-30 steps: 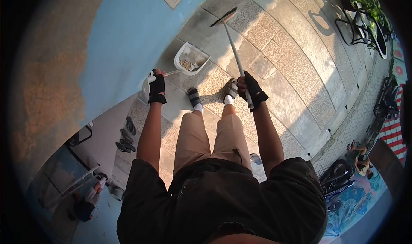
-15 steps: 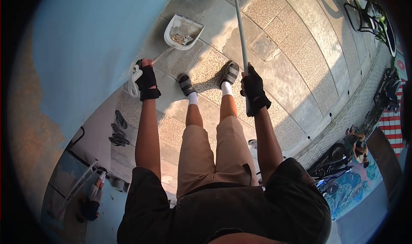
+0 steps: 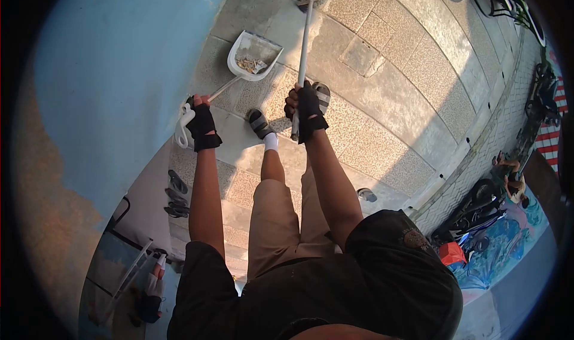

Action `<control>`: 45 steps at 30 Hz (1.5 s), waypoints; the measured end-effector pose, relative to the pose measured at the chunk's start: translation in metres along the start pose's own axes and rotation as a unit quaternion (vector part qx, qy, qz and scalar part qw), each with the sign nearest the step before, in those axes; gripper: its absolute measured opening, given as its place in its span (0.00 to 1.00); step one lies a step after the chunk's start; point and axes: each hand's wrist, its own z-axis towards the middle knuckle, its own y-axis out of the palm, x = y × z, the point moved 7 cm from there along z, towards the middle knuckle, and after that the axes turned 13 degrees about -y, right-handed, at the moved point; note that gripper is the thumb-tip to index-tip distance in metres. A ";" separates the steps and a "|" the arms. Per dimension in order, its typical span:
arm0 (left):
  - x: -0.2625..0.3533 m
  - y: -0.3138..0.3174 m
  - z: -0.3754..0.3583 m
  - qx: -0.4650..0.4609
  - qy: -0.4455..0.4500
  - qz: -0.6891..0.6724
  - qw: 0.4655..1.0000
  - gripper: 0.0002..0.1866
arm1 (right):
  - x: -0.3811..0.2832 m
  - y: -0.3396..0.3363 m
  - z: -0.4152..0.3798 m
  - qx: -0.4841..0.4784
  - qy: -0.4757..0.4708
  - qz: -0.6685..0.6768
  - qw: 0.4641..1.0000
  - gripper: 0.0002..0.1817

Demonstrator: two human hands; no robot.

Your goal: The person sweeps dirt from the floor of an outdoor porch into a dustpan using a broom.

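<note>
My left hand (image 3: 201, 122), in a black fingerless glove, grips the long handle of a white dustpan (image 3: 253, 54). The pan rests on the paving ahead of my feet and holds a small pile of litter. My right hand (image 3: 306, 110), gloved the same way, is closed around the pale shaft of a broom (image 3: 302, 47). The broom head lies at the top edge of the view, just beyond the dustpan. My sandalled feet stand between the two hands.
A blue wall (image 3: 113, 83) runs along the left. Slippers (image 3: 177, 193) lie by a doorway at lower left. A plant stand (image 3: 508, 5) is at top right, parked motorbikes (image 3: 478, 211) and a seated person (image 3: 511, 181) at right.
My right hand swung the broom shaft left, bringing the broom head in close beyond the dustpan. The left hand and dustpan stayed roughly where they were.
</note>
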 end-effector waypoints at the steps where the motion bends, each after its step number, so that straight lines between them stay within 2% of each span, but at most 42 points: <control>1: -0.001 -0.001 0.002 0.007 0.001 0.010 1.000 0.21 | 0.005 0.013 0.006 -0.034 0.040 0.045 0.998 0.08; 2: -0.002 0.008 0.009 0.003 -0.004 0.002 1.000 0.21 | -0.001 0.016 0.016 -0.030 0.039 0.044 0.998 0.08; 4: 0.003 0.010 0.008 0.002 -0.009 -0.001 1.000 0.21 | -0.012 0.036 0.001 -0.069 0.025 -0.092 0.993 0.10; 5: 0.005 0.010 0.007 0.001 -0.015 -0.004 1.000 0.21 | -0.015 0.039 -0.013 -0.070 0.025 -0.093 0.993 0.10; 7: 0.004 0.008 0.010 0.004 0.006 0.030 1.000 0.20 | -0.029 0.023 -0.041 0.001 -0.018 -0.190 0.982 0.18; 8: 0.004 0.007 0.012 0.007 0.027 0.064 0.998 0.20 | -0.030 0.011 -0.049 0.025 -0.009 -0.221 0.975 0.28; 9: 0.008 0.006 0.011 0.012 0.027 0.062 0.998 0.20 | -0.034 0.002 -0.052 0.043 0.003 -0.248 0.968 0.33; 11: 0.012 0.010 0.005 -0.009 0.022 0.066 0.998 0.20 | -0.041 -0.007 -0.049 0.073 -0.068 -0.277 0.956 0.28; 12: 0.011 0.010 0.002 -0.008 0.001 0.064 0.998 0.20 | -0.037 -0.007 -0.040 0.071 -0.067 -0.279 0.955 0.28; 14: 0.013 0.016 -0.007 -0.004 0.000 0.069 0.998 0.20 | -0.018 0.002 -0.005 0.068 -0.022 -0.140 0.988 0.25; 16: 0.012 0.021 -0.006 -0.005 0.012 0.091 0.996 0.19 | -0.005 0.034 0.025 0.001 -0.007 -0.127 0.992 0.05; 18: 0.018 0.019 -0.011 -0.001 0.002 0.081 0.997 0.20 | 0.021 0.053 0.057 -0.067 0.026 -0.128 0.989 0.32; 19: 0.017 0.018 -0.013 0.001 -0.007 0.070 0.998 0.20 | 0.025 0.069 0.065 -0.114 0.039 -0.111 0.986 0.33; 22: 0.018 0.013 -0.008 0.006 0.008 0.076 0.997 0.20 | 0.025 0.095 0.058 -0.120 0.029 -0.115 0.986 0.31; 27: 0.023 0.012 -0.005 -0.005 -0.002 0.047 0.999 0.19 | 0.000 0.072 0.019 -0.031 -0.014 -0.270 0.962 0.28; 28: 0.025 0.014 -0.007 -0.015 -0.005 0.048 0.999 0.18 | 0.001 0.070 0.027 -0.013 -0.017 -0.268 0.963 0.24; 29: 0.025 0.015 -0.010 -0.011 -0.007 0.046 0.999 0.18 | 0.001 0.073 0.035 -0.013 -0.054 -0.254 0.966 0.14; 31: 0.022 0.018 -0.013 -0.014 -0.016 0.024 0.999 0.17 | 0.018 0.085 0.069 -0.042 -0.001 -0.204 0.978 0.06; 32: 0.020 0.019 -0.014 -0.014 -0.015 0.039 0.999 0.17 | 0.021 0.092 0.085 -0.044 0.000 -0.206 0.978 0.06; 33: 0.023 0.020 -0.017 -0.012 -0.023 -0.014 1.000 0.17 | 0.029 0.110 0.094 -0.089 0.028 -0.148 0.985 0.05; 34: 0.026 0.018 -0.019 -0.009 -0.032 0.015 0.999 0.16 | 0.036 0.122 0.096 -0.131 0.056 -0.090 0.986 0.04; 36: 0.029 0.016 -0.021 -0.005 -0.044 0.042 0.998 0.16 | 0.035 0.130 0.087 -0.131 0.036 -0.109 0.985 0.05; 37: 0.029 0.015 -0.022 -0.005 -0.046 0.034 0.998 0.16 | 0.029 0.138 0.074 -0.130 0.015 -0.123 0.984 0.06; 38: 0.029 0.013 -0.021 -0.006 -0.046 0.025 0.999 0.16 | 0.020 0.137 0.058 -0.114 -0.016 -0.200 0.973 0.09; 39: 0.028 0.012 -0.020 -0.005 -0.046 0.023 0.999 0.16 | 0.012 0.136 0.036 -0.077 -0.047 -0.231 0.969 0.12; 41: 0.019 0.014 -0.016 -0.020 -0.059 -0.004 0.998 0.16 | 0.007 0.121 0.022 -0.049 -0.077 -0.320 0.943 0.09; 42: 0.018 0.014 -0.014 -0.014 -0.029 -0.018 0.999 0.15 | 0.014 0.106 0.031 -0.019 -0.029 -0.303 0.952 0.08; 45: 0.010 0.013 -0.013 -0.016 -0.039 -0.070 0.997 0.14 | 0.026 0.108 0.066 -0.035 -0.012 -0.239 0.970 0.10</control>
